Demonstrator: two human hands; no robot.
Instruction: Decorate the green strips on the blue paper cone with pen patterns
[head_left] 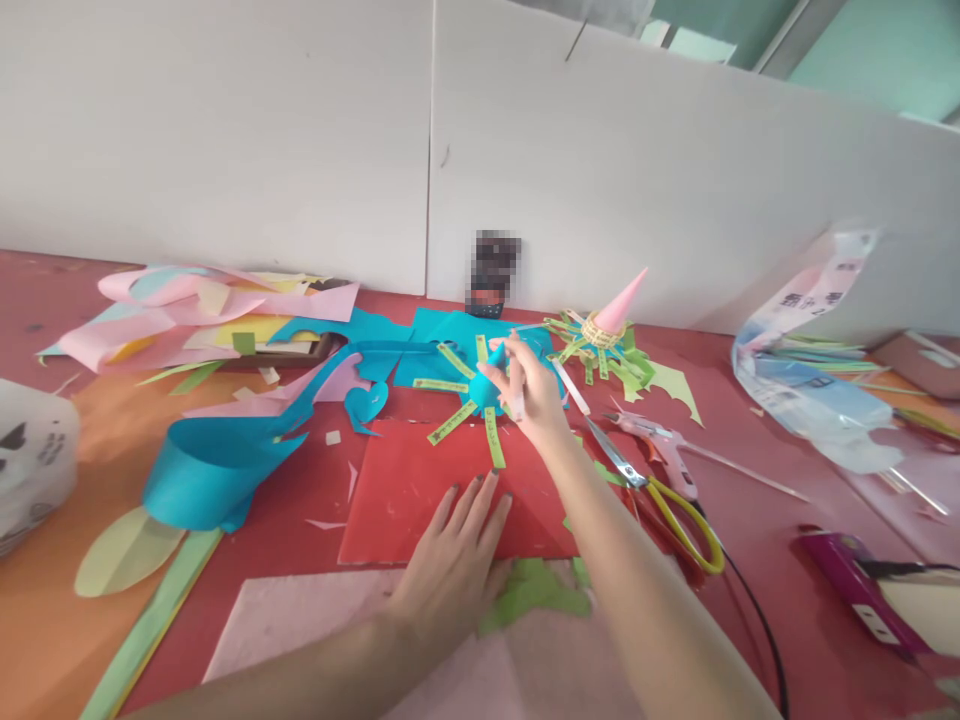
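Observation:
My right hand [531, 385] pinches a small blue paper cone [484, 392] near its tip. Light green paper strips [452, 422] with dark markings spread outward from around the cone's base like rays. Something pale and slim, partly hidden, shows by the right hand's curled fingers; I cannot tell what it is. My left hand [457, 530] lies flat, fingers stretched out, on a red sheet [390, 490] just in front of the strips. Behind and to the right stands a pink paper cone [619, 306] with a yellow band and similar green strips.
Scissors with yellow handles [679, 515] and a pink glue gun [660, 440] lie to the right. A purple power strip [855, 590] is farther right. At left stand a blue paper loop [202, 480] and paper scraps [225, 310]. A white wall [225, 130] rises behind.

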